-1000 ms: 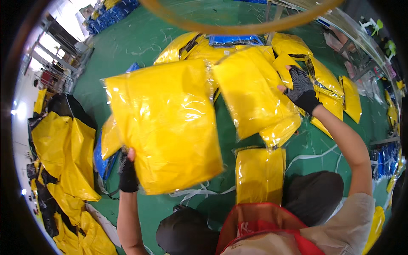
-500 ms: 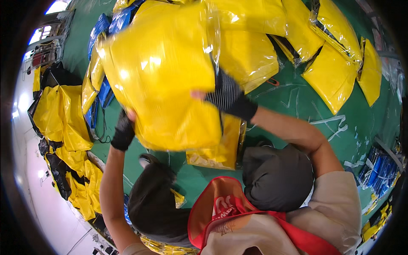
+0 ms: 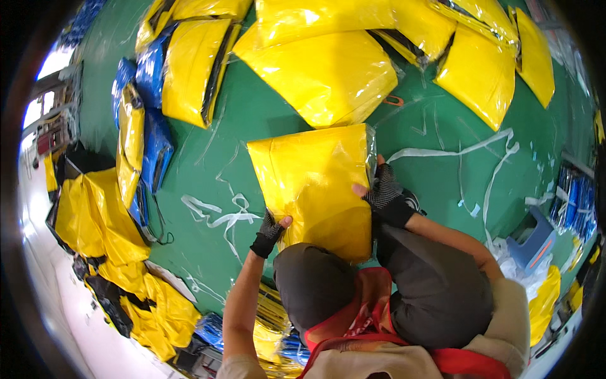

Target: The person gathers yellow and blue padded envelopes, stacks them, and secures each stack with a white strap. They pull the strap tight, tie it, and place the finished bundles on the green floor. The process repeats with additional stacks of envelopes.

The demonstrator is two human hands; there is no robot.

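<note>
A folded yellow plastic sheet (image 3: 312,183), apparently inside a clear plastic bag, lies between my two hands just in front of my knees. My left hand (image 3: 270,231), in a black fingerless glove, grips its lower left edge with the thumb on top. On its right edge, my right hand (image 3: 386,192) closes in a matching glove, thumb over the yellow face. Clear film shows along that right edge. The fingers beneath the package are hidden. Just beyond it lies a larger yellow bagged package (image 3: 322,76).
More yellow bagged packages (image 3: 476,76) lie in an arc across the green floor (image 3: 208,151). Blue packages (image 3: 154,148) are at the left, beside crumpled yellow sheets (image 3: 95,215). White strips (image 3: 230,218) lie scattered about. A blue-grey plastic stool-like object (image 3: 531,239) stands at the right.
The held yellow package has come down and nearer to my knees, and it now appears smaller. My knees have drawn closer together, and the view has shifted.
</note>
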